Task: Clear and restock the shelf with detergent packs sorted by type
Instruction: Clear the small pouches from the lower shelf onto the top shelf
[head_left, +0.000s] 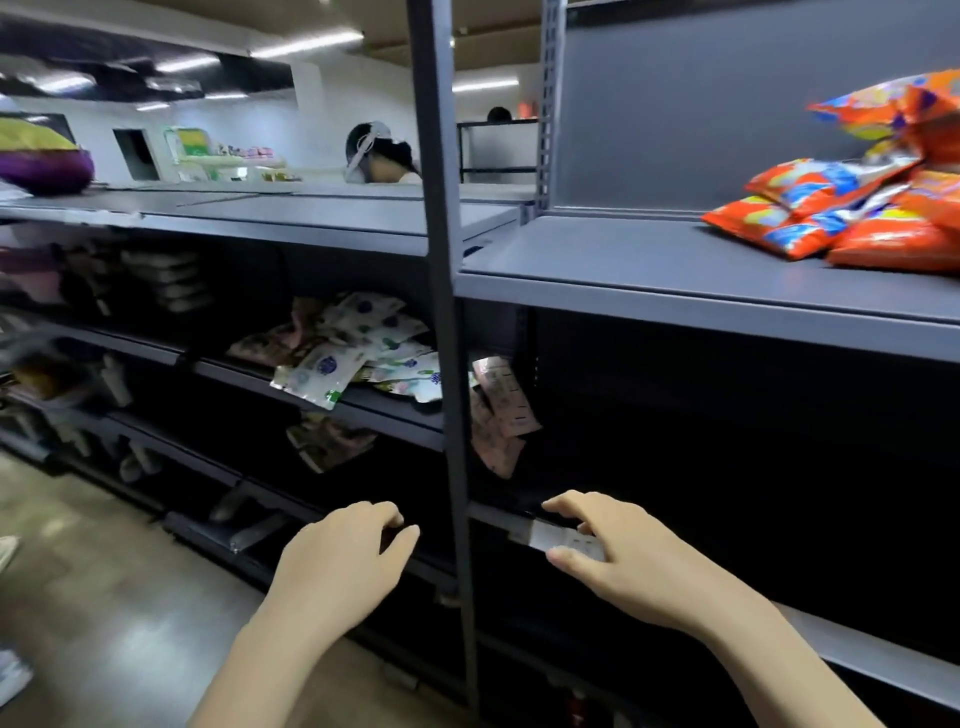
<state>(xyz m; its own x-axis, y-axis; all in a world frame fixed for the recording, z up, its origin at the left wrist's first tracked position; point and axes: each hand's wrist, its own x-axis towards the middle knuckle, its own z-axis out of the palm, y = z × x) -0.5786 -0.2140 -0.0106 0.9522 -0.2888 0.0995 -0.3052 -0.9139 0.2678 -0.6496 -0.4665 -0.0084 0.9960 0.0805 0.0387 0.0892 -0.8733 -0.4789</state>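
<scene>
Both hands are reaching low, either side of the dark upright post (447, 312) of the grey shelving unit (675, 301). The left hand (343, 561) is held at the front edge of a low dark shelf (249, 493) left of the post, fingers loosely curled; nothing is seen in it. The right hand (608, 556) is set on the edge of the low shelf right of the post, fingers and thumb bent over a small pale label strip (563, 545); whether the strip is pinched or only touched cannot be told.

Detergent packs are seen in three places. An orange pack pile (852, 213) is heaped on the upper right shelf, loosely stacked. White printed packs (358, 353) are jumbled on the middle shelf left of the post, some overhanging the front edge. Pink packs (501, 410) are leaning just right of the post in the dark bay above the right hand. More packs (327, 441) are half hidden one level down on the left; type unclear.

Step judged: clearing phase, low bays being reached into, sorting not yet done; types are mixed across levels. Progress judged early.

Next move likely calls for a pack to be taken hold of, probably the pink ones nearest the right hand, which would need to be raised well above the shelf edge. Overhanging white packs could slip off if bumped.

Another person (382, 156) is seen beyond the shelves. A purple bag (44, 161) is resting on the top left shelf.
</scene>
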